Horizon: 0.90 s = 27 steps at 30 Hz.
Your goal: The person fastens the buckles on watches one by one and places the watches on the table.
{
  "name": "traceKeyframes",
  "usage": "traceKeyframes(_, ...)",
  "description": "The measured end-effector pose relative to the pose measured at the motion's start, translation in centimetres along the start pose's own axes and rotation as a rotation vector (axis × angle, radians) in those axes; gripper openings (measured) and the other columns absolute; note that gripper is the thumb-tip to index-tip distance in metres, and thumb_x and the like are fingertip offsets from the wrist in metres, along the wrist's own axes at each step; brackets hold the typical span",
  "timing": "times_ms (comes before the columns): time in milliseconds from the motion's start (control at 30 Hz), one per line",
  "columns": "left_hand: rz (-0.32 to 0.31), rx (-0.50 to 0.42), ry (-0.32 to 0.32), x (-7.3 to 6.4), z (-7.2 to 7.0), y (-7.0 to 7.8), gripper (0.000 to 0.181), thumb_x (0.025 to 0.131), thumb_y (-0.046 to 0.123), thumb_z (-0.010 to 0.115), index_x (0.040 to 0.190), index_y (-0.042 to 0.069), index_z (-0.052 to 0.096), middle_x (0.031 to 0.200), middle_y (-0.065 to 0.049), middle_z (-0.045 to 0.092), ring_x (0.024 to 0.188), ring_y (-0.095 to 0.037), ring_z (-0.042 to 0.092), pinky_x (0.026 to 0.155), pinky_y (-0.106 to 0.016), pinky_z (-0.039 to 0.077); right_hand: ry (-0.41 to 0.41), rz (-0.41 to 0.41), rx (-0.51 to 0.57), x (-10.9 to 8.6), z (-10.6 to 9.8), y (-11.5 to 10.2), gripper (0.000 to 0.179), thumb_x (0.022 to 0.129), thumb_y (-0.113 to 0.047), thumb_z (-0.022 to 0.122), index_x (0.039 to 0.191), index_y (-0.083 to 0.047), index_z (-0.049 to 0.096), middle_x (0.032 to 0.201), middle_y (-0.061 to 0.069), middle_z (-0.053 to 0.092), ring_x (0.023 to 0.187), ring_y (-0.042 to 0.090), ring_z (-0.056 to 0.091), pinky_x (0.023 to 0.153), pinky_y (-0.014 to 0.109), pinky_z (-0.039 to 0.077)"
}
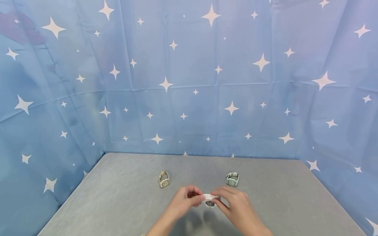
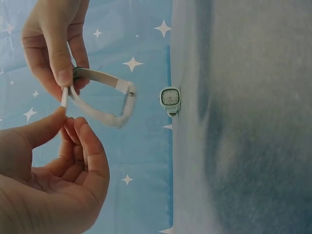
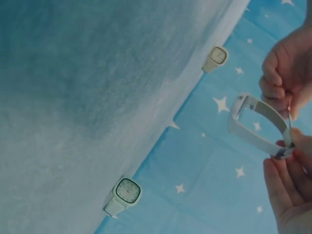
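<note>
A white wristwatch (image 1: 210, 204) is held up between both hands, its strap joined into a loop. My left hand (image 1: 183, 201) pinches the free strap end between thumb and fingertips, as the left wrist view shows close up. My right hand (image 1: 236, 202) grips the strap at the buckle, thumb on one side and fingers on the other. In the right wrist view the watch case (image 3: 238, 114) hangs out on the far side of the loop, away from the fingers. Part of the buckle is hidden by the right fingers.
A beige watch (image 1: 164, 179) lies on the grey tabletop (image 1: 118, 196) beyond the left hand. Beyond the right hand lies a pale green watch (image 1: 232, 179). A blue curtain (image 1: 189, 65) with white stars surrounds the table's back and sides.
</note>
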<state>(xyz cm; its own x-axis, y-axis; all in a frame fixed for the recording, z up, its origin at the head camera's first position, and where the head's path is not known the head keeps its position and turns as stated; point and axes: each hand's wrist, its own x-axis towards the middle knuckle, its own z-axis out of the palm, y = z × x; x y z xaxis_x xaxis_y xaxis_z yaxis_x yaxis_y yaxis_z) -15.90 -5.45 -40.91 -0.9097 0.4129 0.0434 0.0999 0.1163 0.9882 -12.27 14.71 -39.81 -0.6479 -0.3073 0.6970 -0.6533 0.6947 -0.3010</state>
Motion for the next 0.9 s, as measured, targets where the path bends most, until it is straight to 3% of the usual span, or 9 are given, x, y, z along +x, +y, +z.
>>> traceKeyframes(200,0.107,0.045,0.015,-0.2,0.0,-0.2,0.019,0.089,0.007,0.071,0.101,-0.007,0.066,0.096,-0.021,0.069,0.078,-0.005,0.061,0.071,-0.018,0.051,0.065,0.067,0.002,-0.1,-0.2,0.0,0.030,0.072,-0.007,0.086,0.092,-0.026,0.076,0.088,-0.019,0.071,0.075,-0.004,0.064,0.061,0.010,0.047)
traceKeyframes(300,0.130,0.074,0.022,-0.1,-0.1,-0.5,0.020,0.086,0.005,0.073,0.103,-0.006,0.066,0.102,-0.027,0.068,0.089,-0.015,0.066,0.075,-0.018,0.052,0.086,0.061,-0.009,-0.1,-0.3,0.1,0.030,0.071,-0.006,0.087,0.092,-0.026,0.076,0.087,-0.019,0.071,0.075,-0.004,0.064,0.063,0.009,0.047)
traceKeyframes(433,0.107,0.155,0.025,0.1,0.1,-0.9,0.022,0.085,0.006,0.075,0.106,0.002,0.068,0.107,-0.018,0.070,0.101,-0.031,0.067,0.080,-0.022,0.055,0.089,0.050,0.016,-0.1,-0.3,0.2,0.031,0.072,-0.006,0.086,0.093,-0.026,0.075,0.088,-0.019,0.071,0.075,-0.004,0.064,0.063,0.008,0.046)
traceKeyframes(600,0.091,0.231,0.018,0.2,0.4,-1.1,0.021,0.085,0.008,0.076,0.106,0.008,0.070,0.107,-0.006,0.070,0.104,-0.030,0.067,0.083,-0.028,0.057,0.090,0.054,0.049,-0.1,-0.2,0.2,0.030,0.075,-0.007,0.085,0.094,-0.028,0.075,0.089,-0.020,0.071,0.075,-0.004,0.064,0.063,0.008,0.047)
traceKeyframes(767,0.109,0.258,0.033,0.2,0.6,-1.0,0.014,0.085,0.007,0.076,0.099,0.006,0.072,0.102,-0.005,0.070,0.101,-0.032,0.068,0.081,-0.024,0.057,0.108,0.014,0.048,-0.1,-0.2,0.3,0.033,0.072,-0.005,0.086,0.094,-0.027,0.077,0.091,-0.019,0.071,0.075,-0.003,0.065,0.065,0.007,0.047)
traceKeyframes(900,0.109,0.265,0.042,0.2,0.7,-0.8,0.013,0.086,0.009,0.076,0.098,0.007,0.072,0.101,-0.004,0.070,0.100,-0.027,0.069,0.081,-0.022,0.056,0.106,-0.005,0.049,-0.2,-0.1,0.5,0.033,0.071,-0.004,0.086,0.093,-0.026,0.077,0.091,-0.017,0.071,0.075,-0.002,0.064,0.063,0.007,0.046)
